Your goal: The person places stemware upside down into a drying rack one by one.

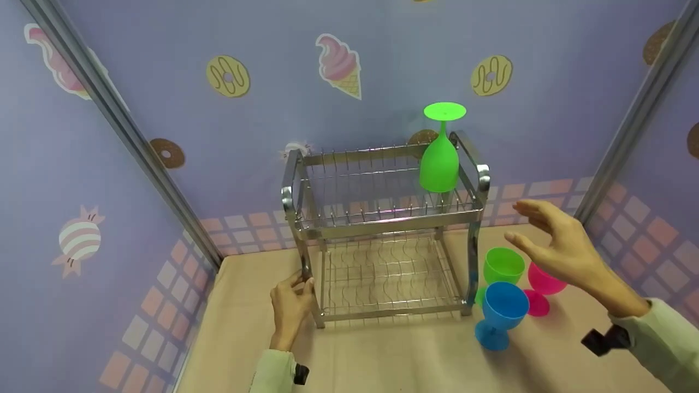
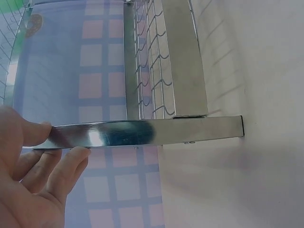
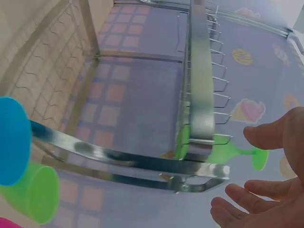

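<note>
A two-tier metal dish rack (image 1: 387, 224) stands in the middle of the table. My left hand (image 1: 292, 308) grips its front left leg between thumb and fingers, plain in the left wrist view at the metal post (image 2: 114, 134). An upside-down green goblet (image 1: 439, 164) stands on the upper tier at the right end, its round foot up. To the right of the rack my right hand (image 1: 562, 245) hovers with spread fingers and nothing in them. Below it stand an upright blue goblet (image 1: 505, 308), another green goblet (image 1: 502, 267) and a pink goblet (image 1: 546, 281).
The beige-covered table (image 1: 382, 360) is boxed in by patterned walls (image 1: 382, 65) at the back and both sides. Metal corner posts (image 1: 628, 120) rise at the back. The rack's lower wire tier (image 1: 387, 273) holds no goblet.
</note>
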Demonstrator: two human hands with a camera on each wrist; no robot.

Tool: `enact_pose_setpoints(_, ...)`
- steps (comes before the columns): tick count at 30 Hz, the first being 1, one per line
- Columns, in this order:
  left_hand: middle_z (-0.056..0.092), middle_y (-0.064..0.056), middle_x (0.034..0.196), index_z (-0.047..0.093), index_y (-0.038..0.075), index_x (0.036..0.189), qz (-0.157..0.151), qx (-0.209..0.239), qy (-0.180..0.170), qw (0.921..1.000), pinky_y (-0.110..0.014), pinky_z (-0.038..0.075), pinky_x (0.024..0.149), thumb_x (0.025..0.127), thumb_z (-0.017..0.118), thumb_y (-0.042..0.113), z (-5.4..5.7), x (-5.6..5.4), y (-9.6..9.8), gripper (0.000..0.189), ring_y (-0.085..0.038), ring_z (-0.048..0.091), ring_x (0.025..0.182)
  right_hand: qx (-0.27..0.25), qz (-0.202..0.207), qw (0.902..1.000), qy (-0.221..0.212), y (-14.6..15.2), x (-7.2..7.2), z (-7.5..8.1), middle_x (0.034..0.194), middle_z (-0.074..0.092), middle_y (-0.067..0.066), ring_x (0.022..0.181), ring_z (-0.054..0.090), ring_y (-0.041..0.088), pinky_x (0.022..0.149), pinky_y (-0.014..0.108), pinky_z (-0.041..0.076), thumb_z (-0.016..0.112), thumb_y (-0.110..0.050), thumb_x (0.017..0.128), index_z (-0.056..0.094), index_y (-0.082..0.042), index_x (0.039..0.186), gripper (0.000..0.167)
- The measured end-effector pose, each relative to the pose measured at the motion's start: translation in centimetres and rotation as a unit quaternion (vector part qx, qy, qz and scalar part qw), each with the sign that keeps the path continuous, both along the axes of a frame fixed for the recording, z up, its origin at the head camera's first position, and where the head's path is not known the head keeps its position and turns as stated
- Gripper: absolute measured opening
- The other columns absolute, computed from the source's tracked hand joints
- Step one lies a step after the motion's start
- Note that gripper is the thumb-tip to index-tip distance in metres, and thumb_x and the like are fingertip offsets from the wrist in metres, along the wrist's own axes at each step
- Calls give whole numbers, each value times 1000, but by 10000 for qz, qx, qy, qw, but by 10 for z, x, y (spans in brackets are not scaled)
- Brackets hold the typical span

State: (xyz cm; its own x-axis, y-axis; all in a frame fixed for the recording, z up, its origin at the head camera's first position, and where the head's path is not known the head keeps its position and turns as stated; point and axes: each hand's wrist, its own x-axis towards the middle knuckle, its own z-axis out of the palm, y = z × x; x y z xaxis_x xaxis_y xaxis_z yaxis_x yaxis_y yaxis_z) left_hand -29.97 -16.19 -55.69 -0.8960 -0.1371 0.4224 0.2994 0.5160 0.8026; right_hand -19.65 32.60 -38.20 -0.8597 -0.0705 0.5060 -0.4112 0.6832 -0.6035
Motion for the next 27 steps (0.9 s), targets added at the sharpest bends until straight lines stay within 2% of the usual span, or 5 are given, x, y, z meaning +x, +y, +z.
enact_pose_setpoints(5, 79, -25, 109, 77, -3, 121, 52, 7, -76, 10000, -49, 69, 78, 95, 78, 0, 0, 0, 0, 27, -42, 80, 95, -160, -70, 9998, -59, 12, 11, -34, 144, 60, 32, 129, 59, 54, 101, -6, 33, 81, -7, 94, 54, 5, 146, 60)
enact_pose_setpoints(8, 79, -25, 110, 78, -2, 121, 71, 38, -106, 9999, -48, 69, 77, 94, 78, 0, 0, 0, 0, 26, -43, 80, 95, -319, -129, 9994, -57, 20, 16, -55, 142, 62, 31, 127, 66, 19, 101, -5, 36, 82, -6, 93, 55, 6, 145, 59)
enact_pose_setpoints(12, 79, -25, 110, 78, -3, 120, 57, 56, -122, 9999, -48, 69, 79, 95, 78, 1, 1, 0, -1, 25, -43, 80, 97, -588, -183, 9981, -101, 29, 21, -80, 139, 63, 32, 118, 50, -21, 100, -4, 39, 83, -4, 92, 57, 8, 143, 59)
enact_pose_setpoints(21, 80, -24, 108, 79, -2, 117, 21, -5, -119, 9999, -50, 69, 79, 96, 77, 0, -1, 3, -5, 22, -43, 80, 96, -803, -402, 9957, -220, 45, 33, -147, 136, 63, 33, 119, 51, -21, 99, -3, 42, 93, -5, 81, 57, 9, 142, 72)
enact_pose_setpoints(27, 80, -22, 109, 79, -1, 118, -52, 20, -121, 9999, -49, 69, 80, 96, 77, 3, -1, 0, -4, 22, -41, 80, 95, -1047, -453, 9918, -583, 51, 34, -193, 139, 63, 29, 121, 52, -18, 98, -1, 44, 94, -7, 82, 54, 5, 146, 77)
